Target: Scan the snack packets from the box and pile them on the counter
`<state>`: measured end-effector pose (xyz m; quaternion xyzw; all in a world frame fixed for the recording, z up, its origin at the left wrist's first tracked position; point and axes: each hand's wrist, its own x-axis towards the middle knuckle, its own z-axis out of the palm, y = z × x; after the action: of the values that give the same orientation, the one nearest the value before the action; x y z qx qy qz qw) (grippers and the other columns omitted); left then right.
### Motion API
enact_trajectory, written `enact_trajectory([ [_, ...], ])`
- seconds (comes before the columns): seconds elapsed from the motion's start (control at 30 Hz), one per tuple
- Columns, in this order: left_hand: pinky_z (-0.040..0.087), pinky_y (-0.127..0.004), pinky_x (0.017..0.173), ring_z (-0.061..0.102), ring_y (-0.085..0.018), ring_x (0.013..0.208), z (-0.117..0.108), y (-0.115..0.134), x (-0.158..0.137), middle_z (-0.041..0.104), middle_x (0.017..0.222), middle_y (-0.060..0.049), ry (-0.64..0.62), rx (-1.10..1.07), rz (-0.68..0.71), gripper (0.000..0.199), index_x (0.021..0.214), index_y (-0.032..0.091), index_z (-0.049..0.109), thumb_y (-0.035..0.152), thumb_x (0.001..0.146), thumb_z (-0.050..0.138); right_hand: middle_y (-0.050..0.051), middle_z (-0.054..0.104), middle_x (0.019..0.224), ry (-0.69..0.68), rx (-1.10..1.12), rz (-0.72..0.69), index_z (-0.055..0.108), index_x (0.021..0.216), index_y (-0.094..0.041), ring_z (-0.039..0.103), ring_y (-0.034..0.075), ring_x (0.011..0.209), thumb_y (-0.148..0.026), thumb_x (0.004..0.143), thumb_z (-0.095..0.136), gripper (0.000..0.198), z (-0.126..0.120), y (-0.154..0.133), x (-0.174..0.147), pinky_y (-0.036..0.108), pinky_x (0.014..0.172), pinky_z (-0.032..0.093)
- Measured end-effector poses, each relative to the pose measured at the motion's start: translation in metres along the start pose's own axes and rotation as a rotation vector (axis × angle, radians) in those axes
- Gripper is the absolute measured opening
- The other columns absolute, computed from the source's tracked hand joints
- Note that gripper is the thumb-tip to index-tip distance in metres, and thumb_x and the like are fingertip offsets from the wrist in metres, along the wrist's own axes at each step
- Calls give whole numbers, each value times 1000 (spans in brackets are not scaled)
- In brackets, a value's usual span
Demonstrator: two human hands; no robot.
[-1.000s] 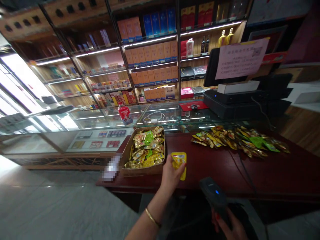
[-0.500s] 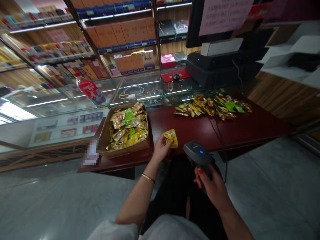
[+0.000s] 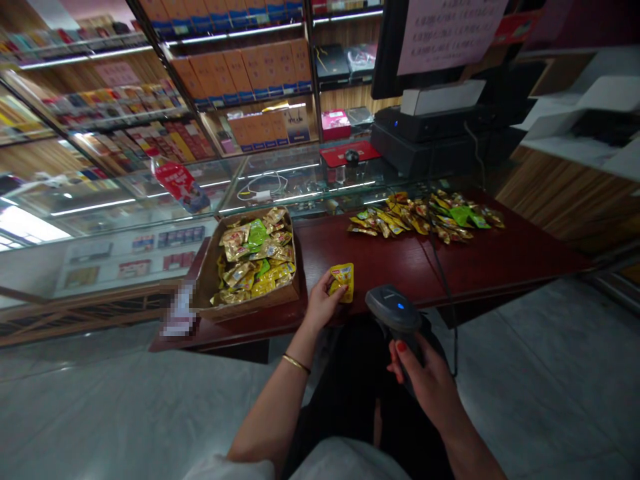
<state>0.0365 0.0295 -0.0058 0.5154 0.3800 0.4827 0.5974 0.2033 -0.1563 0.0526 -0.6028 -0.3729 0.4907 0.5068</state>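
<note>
Between thumb and fingers, my left hand [image 3: 324, 300] pinches a small yellow snack packet [image 3: 345, 279] just over the front of the dark red table [image 3: 320, 250]. My right hand [image 3: 423, 367] is wrapped round the handle of a dark grey barcode scanner [image 3: 393, 308], whose blue light is lit; its head points toward the packet. Left of my left hand stands an open cardboard box [image 3: 273, 300] filled with gold, yellow and green snack packets [image 3: 257, 233]. A loose pile of similar packets [image 3: 415, 213] lies along the table's back edge on the right.
A glass display counter [image 3: 300, 177] runs behind the table, bearing a red-labelled bottle [image 3: 180, 181], a white cable [image 3: 263, 195] and a mouse [image 3: 352, 156]. A monitor [image 3: 390, 67] stands at the back right. The scanner's cord [image 3: 445, 280] hangs across the table's front edge.
The packet in my left hand has tipped slightly and sits a little lower. The scanner in my right hand has shifted very slightly left.
</note>
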Motion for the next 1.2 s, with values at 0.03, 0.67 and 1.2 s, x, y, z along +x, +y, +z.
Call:
enact_trajectory([
  [0.03,55,-41,101,66,-29,119,0,1,-1,69,131,-13,-5,6,-2,59,129,18,62,35,76,82,-6,57,66,-2,3,8,63,94,-21,53,12,54,-65,90,61,43,1,-1,0,30,70,58],
  [0.67,57,-33,80,71,-24,93,-1,15,-6,76,105,-9,51,184,19,31,106,17,68,30,78,70,-4,59,72,4,70,12,67,119,-21,53,11,52,-65,92,57,52,3,0,-1,29,64,58],
  [1.2,56,-33,82,71,-25,93,-4,10,-4,78,102,-8,77,138,26,36,105,15,70,30,73,75,-5,53,57,-19,-33,28,65,84,-23,55,14,52,-77,85,53,56,14,-1,12,29,63,57],
])
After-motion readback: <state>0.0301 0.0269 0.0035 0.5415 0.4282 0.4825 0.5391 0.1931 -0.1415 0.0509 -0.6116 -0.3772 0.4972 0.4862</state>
